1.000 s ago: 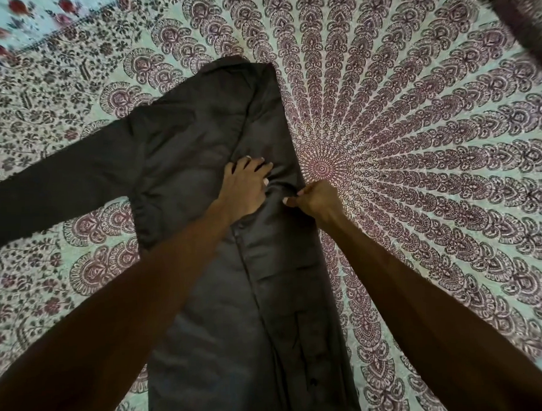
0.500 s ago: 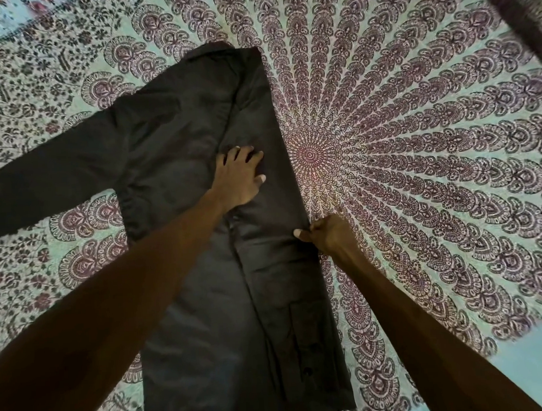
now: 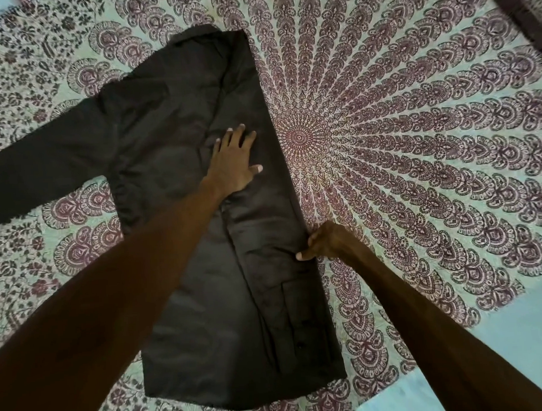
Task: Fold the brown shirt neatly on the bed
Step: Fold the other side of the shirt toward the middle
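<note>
The brown shirt (image 3: 182, 165) is a thin woven cloth with a faint sheen, catching soft highlights along its creases and looking smoother over its flat panels toward the bed's near edge. Its stitched seams and placket stand slightly raised. The bed (image 3: 415, 138) is covered by a matt cotton-like printed sheet, pale green with a maroon mandala pattern, its surface finely wrinkled. At the near right corner a plain pale blue cloth (image 3: 526, 334) shows, matt and smooth.
</note>
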